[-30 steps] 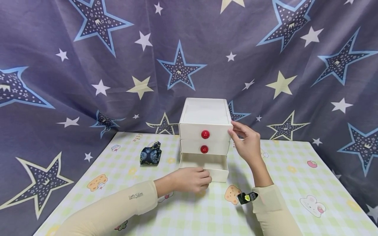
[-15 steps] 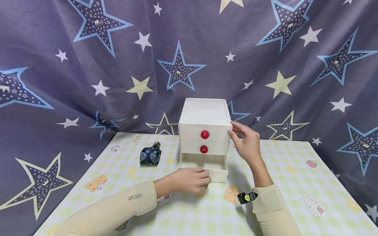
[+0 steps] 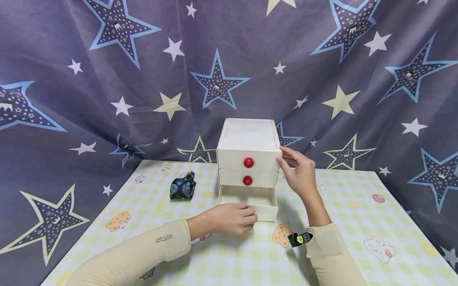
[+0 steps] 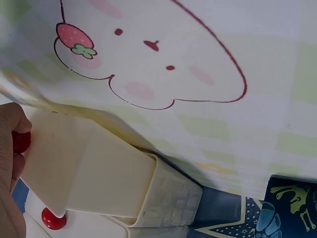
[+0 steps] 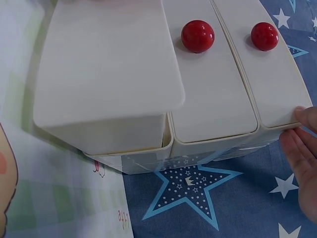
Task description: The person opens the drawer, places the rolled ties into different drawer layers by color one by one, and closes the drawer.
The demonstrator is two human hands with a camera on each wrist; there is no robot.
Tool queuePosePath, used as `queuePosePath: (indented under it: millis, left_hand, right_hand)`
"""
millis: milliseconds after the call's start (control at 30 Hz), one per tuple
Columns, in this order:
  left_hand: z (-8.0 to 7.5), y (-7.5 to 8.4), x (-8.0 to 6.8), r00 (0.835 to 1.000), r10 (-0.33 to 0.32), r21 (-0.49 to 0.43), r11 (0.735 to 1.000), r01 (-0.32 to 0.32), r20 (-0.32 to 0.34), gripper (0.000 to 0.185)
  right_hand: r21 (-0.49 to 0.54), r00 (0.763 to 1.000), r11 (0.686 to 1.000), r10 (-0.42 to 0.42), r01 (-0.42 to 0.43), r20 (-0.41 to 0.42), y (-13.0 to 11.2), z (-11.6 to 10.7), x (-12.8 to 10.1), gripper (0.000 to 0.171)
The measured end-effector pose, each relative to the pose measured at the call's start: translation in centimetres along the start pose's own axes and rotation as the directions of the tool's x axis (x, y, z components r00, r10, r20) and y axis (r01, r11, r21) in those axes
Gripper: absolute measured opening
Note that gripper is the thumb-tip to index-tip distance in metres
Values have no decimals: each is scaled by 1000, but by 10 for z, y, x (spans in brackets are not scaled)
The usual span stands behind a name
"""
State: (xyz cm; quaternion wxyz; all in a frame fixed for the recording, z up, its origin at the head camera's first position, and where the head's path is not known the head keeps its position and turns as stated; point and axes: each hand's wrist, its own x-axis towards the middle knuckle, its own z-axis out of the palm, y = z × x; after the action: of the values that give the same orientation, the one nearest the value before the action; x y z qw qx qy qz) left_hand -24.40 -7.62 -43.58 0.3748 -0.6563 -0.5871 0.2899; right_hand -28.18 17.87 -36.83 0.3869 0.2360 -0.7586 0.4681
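A white mini drawer cabinet (image 3: pixel 250 135) stands on the table, its bottom drawer (image 3: pixel 266 213) pulled out. My left hand (image 3: pixel 230 218) is at the front of that drawer. In the left wrist view, the thumb and fingers pinch the drawer's red knob (image 4: pixel 21 142). At the cabinet's upper right front corner is my right hand (image 3: pixel 298 171). Its thumb (image 5: pixel 306 116) lies on the front edge and the fingers bend round the side. The upper two drawers are shut, with red knobs (image 5: pixel 197 36) showing. The visible inside of the pulled-out drawer looks bare.
A folded dark blue patterned cloth item (image 3: pixel 182 187) lies left of the cabinet. A small black object with a yellow mark (image 3: pixel 299 239) sits at the right wrist. Behind the table (image 3: pixel 358 222) hangs a star-printed curtain (image 3: pixel 250 35).
The bottom drawer and my left hand have come forward very slightly. My right hand stays at the cabinet's corner.
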Motion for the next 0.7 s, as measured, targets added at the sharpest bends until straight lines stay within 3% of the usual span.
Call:
queuePosePath:
  millis: [233,500,700]
  left_hand:
    - [-3,1,1,1000,-6,-15,1000,6,-1,24]
    - [-3,3,1,999,-13,-25,1000,12,-36,25]
    - [-6,6,0,999,-23,-36,999,22,-24,26]
  right_hand:
    - [-2,1000,1000,-8,8,-2,2,0,0,35]
    - [-2,1000,1000,-7,7,-3,1,0,0,35]
    - [-12,1000,1000,2,-3,-1,1,0,0,34]
